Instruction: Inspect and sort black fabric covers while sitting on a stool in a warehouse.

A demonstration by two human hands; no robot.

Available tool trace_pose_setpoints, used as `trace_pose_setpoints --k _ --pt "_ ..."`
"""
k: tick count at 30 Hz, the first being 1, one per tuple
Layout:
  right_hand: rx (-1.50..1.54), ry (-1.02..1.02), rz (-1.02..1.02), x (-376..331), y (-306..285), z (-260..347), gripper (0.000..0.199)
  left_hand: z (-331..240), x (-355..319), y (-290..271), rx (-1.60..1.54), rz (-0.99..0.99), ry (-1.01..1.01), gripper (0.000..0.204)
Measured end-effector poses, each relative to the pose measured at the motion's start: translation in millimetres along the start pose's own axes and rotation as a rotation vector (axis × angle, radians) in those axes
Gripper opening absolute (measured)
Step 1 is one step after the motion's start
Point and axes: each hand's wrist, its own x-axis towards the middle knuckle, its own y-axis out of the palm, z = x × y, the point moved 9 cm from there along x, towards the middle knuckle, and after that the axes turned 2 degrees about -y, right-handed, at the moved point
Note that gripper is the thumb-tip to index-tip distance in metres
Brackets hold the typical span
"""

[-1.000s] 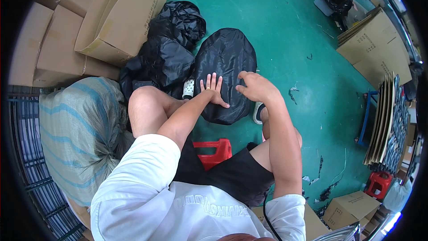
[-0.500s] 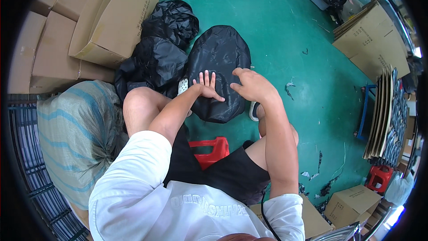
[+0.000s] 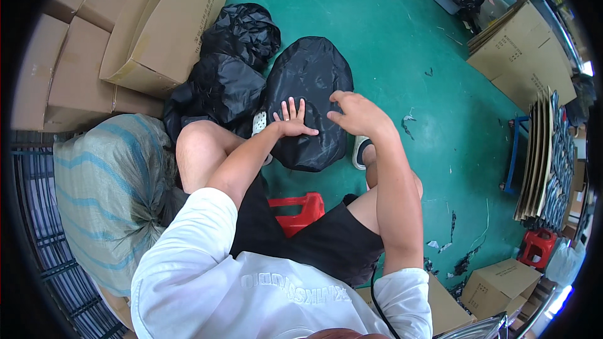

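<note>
A black oval bundle of smooth fabric or plastic (image 3: 310,66) lies on the floor between my feet, its top slightly creased. My left hand (image 3: 293,124) rests palm down on its near left part, fingers spread and thumb pointing right. At the bundle's right edge is my right hand (image 3: 363,116), its fingers curved and its thumb apart from them, with nothing visible in its grasp. Whether the right fingertips press on the bundle I cannot tell.
Crumpled black bags (image 3: 229,81) lie left of the bundle, beside an open cardboard box (image 3: 169,31). A striped woven sack (image 3: 107,176) stands by my left knee. Under me is a red stool (image 3: 304,213). Flattened cardboard (image 3: 521,56) leans at the right.
My left hand has shifted slightly, its thumb now farther from me on the bundle. The right hand stays at the bundle's right edge.
</note>
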Motion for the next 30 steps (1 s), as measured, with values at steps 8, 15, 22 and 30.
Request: trace_pose_setpoints --k 8,15,22,30 --pt "0.32 -0.537 -1.108 -125 -144 105 0.01 -113 -207 -206 -0.896 -0.646 0.595 0.017" --pt "0.213 -1.041 -1.766 -315 -169 189 0.018 -133 -517 -293 -0.328 -1.515 1.445 0.029" --pt "0.227 -1.011 -1.71 -322 -163 211 0.031 -164 -482 -284 -0.431 -1.556 1.36 0.026" --pt "0.537 -1.057 -1.677 -322 -166 221 0.027 -138 -482 -295 -0.451 -1.613 1.251 0.022"
